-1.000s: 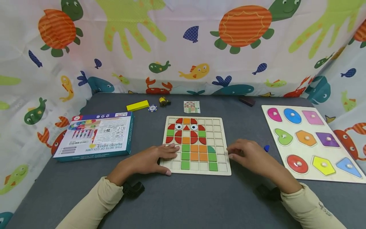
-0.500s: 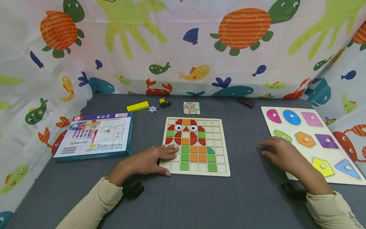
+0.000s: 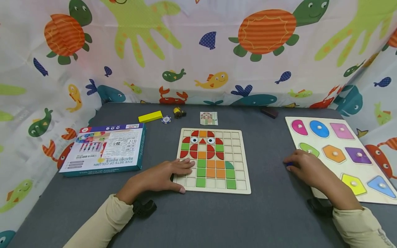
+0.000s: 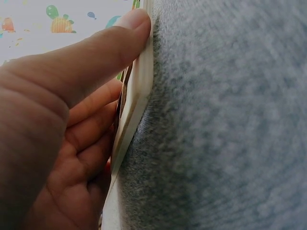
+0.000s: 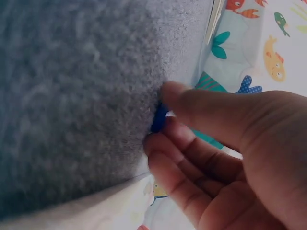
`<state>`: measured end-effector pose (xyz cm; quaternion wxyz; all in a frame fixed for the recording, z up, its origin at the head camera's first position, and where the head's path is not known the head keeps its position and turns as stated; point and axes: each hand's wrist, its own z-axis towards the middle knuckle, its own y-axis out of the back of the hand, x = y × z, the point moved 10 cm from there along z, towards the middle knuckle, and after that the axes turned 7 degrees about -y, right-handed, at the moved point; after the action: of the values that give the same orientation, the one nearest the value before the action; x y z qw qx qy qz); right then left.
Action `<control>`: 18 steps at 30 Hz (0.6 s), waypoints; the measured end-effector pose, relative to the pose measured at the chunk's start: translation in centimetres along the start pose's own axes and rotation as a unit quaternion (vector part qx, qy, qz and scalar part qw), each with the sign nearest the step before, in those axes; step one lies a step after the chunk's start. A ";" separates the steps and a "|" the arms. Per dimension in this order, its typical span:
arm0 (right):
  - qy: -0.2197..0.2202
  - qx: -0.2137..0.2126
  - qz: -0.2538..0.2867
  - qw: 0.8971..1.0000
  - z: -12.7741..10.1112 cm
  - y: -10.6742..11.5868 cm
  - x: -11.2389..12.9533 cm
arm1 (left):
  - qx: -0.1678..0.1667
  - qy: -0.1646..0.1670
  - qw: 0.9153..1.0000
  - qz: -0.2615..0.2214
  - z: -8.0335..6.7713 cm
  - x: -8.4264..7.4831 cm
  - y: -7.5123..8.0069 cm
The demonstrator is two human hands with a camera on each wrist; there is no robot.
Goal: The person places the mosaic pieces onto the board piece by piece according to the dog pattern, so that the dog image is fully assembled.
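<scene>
Right beside the shape puzzle [image 3: 313, 131], a small blue piece [image 3: 289, 164] lies on the grey table [image 3: 198, 220], between that puzzle and the mosaic board [image 3: 214, 160]. The right hand [image 3: 305, 168] pinches it, thumb and curled fingers [image 5: 192, 120] closing on its edges, a grip that suits so flat and small a thing. The left hand [image 3: 161, 177] rests on the board's near left corner, fingers flat on top and thumb pressed against the edge, which seems meant to keep it from sliding. Farther off lie a bead box [image 3: 103, 148], a yellow block [image 3: 150, 116] and a pattern card [image 3: 208, 118].
</scene>
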<state>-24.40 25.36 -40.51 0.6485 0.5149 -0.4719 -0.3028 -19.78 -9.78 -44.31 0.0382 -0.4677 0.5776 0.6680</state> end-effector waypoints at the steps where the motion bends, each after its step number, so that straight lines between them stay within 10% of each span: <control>1: 0.001 -0.002 -0.001 1.000 0.1 0.0 0.1 | 0.000 0.002 1.000 0.001 0.0 0.0 0.0; 18: -0.010 -0.049 0.030 0.998 1.8 0.4 0.9 | -0.003 0.001 1.000 0.011 0.1 -0.2 0.0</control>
<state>-25.78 23.96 -39.80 0.6771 0.4650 -0.4778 -0.3113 -19.72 -9.64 -44.17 0.0290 -0.4618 0.5808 0.6697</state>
